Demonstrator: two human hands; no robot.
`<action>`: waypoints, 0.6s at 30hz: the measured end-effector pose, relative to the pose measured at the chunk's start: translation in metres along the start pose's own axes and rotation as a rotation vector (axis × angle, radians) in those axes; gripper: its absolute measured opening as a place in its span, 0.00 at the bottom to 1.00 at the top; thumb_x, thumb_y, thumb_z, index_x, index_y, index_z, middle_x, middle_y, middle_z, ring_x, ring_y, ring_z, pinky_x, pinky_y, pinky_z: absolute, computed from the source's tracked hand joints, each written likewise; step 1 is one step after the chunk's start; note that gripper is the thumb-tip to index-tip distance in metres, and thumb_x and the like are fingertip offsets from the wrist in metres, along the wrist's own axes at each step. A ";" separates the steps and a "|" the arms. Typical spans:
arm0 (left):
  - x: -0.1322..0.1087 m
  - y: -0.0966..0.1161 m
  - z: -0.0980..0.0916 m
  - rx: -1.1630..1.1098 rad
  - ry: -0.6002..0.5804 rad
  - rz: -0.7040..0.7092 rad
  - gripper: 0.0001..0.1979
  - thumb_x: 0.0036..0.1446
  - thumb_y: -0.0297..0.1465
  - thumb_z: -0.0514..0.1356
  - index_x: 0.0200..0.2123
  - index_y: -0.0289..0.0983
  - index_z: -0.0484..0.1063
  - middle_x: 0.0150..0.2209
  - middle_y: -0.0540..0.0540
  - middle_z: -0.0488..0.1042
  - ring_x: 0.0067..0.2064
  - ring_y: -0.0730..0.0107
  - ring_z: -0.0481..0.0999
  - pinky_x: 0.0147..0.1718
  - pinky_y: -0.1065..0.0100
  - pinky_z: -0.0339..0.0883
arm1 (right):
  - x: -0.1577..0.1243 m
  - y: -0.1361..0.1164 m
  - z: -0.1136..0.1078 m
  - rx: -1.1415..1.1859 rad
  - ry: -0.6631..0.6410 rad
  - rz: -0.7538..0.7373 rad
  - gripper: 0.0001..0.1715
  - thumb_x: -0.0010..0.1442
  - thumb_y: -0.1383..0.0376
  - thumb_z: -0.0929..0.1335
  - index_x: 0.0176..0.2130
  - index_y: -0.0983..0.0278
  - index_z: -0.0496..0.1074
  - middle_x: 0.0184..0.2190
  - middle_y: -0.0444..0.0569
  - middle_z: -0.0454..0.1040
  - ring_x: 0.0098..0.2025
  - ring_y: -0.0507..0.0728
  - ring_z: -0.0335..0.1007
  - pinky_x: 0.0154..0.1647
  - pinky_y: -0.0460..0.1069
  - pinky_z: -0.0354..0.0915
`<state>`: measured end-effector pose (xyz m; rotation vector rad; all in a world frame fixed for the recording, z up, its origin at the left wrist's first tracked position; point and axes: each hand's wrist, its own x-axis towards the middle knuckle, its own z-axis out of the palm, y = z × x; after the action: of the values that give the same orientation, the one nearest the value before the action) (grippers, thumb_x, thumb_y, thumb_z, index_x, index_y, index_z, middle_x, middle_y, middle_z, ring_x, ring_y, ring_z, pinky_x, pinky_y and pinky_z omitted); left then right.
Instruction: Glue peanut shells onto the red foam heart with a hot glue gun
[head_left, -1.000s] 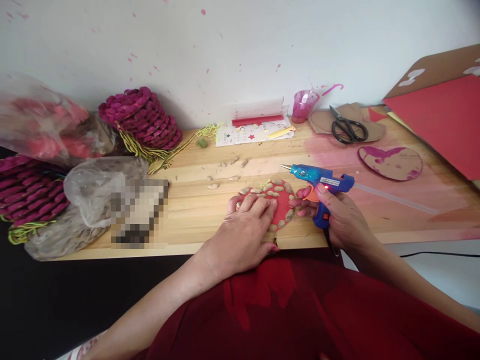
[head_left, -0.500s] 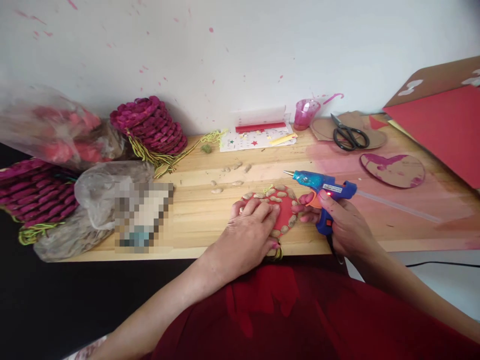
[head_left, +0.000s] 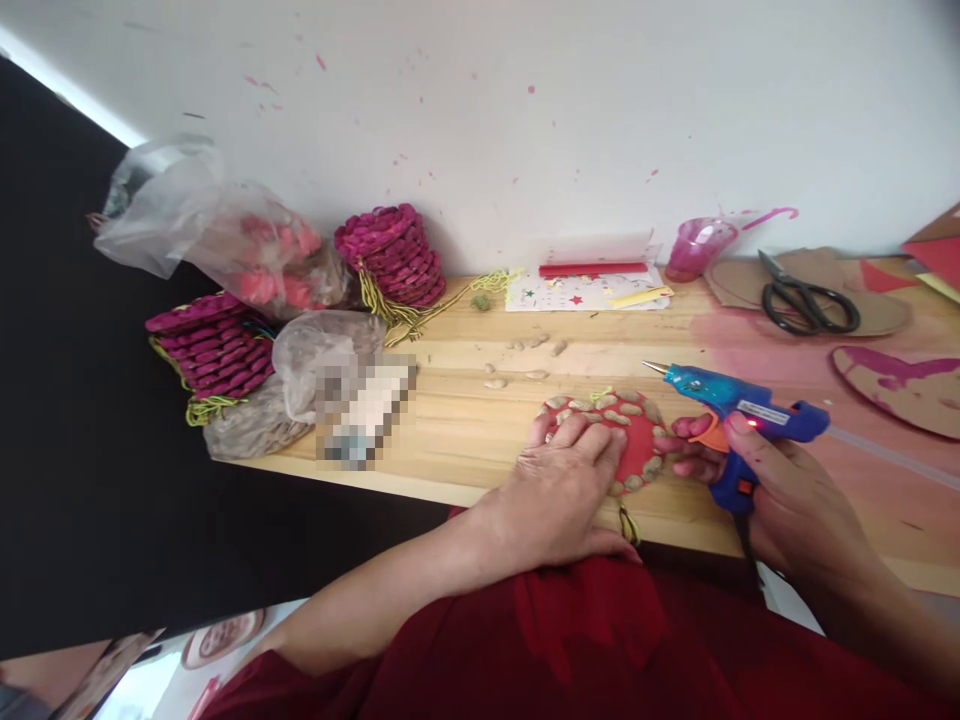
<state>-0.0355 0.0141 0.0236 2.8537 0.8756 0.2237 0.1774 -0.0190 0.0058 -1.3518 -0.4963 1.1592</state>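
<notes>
My left hand (head_left: 566, 480) lies palm down over a red card piece (head_left: 637, 455) edged with peanuts, its fingers resting on the left part and the thumb stretched out near the table's front edge. Part of the piece is hidden beneath it. In my right hand (head_left: 772, 475) is a blue glue gun (head_left: 720, 392) with an orange trigger and a lit red light. Its metal nozzle points left, above and apart from the piece. Fingertips of my right hand are at the piece's right rim. Several loose peanuts (head_left: 536, 374) lie farther back.
Magenta woven baskets (head_left: 394, 255) and plastic bags (head_left: 262, 255) are at the left, near a blurred-out object (head_left: 367, 410). Along the back stand a starred paper (head_left: 551, 295) and a pink cup (head_left: 697, 248). Black scissors (head_left: 810, 305) and a paint-marked cardboard heart (head_left: 900, 385) lie right.
The view has swung left, so things appear farther right. My left hand stays on the red piece, and my right hand keeps the glue gun in nearly the same place beside it.
</notes>
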 end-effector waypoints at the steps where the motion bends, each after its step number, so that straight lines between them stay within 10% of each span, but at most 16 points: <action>1: 0.000 0.000 0.000 -0.011 0.006 -0.001 0.51 0.52 0.62 0.61 0.65 0.28 0.60 0.58 0.36 0.68 0.62 0.48 0.62 0.65 0.45 0.52 | 0.000 0.000 0.001 0.000 0.005 0.003 0.27 0.36 0.49 0.83 0.30 0.63 0.80 0.34 0.51 0.84 0.29 0.58 0.82 0.25 0.45 0.78; 18: 0.005 0.004 0.004 -0.019 0.098 -0.012 0.40 0.59 0.58 0.58 0.58 0.28 0.67 0.53 0.39 0.71 0.57 0.52 0.65 0.63 0.49 0.55 | 0.000 -0.001 0.001 -0.011 0.040 0.066 0.25 0.32 0.57 0.83 0.31 0.61 0.79 0.32 0.51 0.85 0.34 0.64 0.83 0.30 0.51 0.82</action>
<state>-0.0286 0.0130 0.0205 2.8398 0.9029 0.3714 0.1771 -0.0180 0.0067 -1.4065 -0.4330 1.1823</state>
